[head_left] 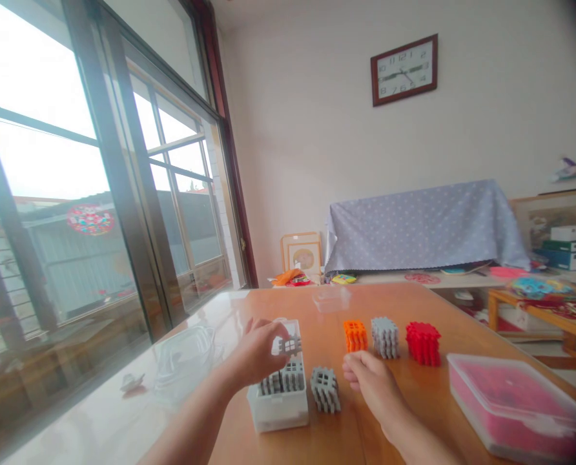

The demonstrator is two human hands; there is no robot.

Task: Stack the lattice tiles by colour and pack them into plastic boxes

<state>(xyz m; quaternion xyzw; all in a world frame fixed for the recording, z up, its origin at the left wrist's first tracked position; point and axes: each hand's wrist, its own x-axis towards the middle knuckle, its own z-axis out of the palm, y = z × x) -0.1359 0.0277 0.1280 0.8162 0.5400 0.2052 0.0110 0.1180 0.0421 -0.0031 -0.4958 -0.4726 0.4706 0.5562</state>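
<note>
My left hand (261, 352) pinches a grey lattice piece (290, 345) above a white plastic box (281, 412). Grey pieces (283, 378) stand in rows inside that box. Just right of it is a stack of dark grey pieces (325, 390) on the table. My right hand (365, 374) is closed, its fingers curled near the front of an orange stack (354, 335); whether it holds anything is hidden. A light grey stack (385, 337) and a red stack (423, 343) stand farther right.
A lidded box with red contents (515, 403) sits at the right edge of the wooden table (385, 300). On the left lie clear plastic packaging (181, 355) and a small grey piece (132, 383). A clear container (331, 299) stands at the far side.
</note>
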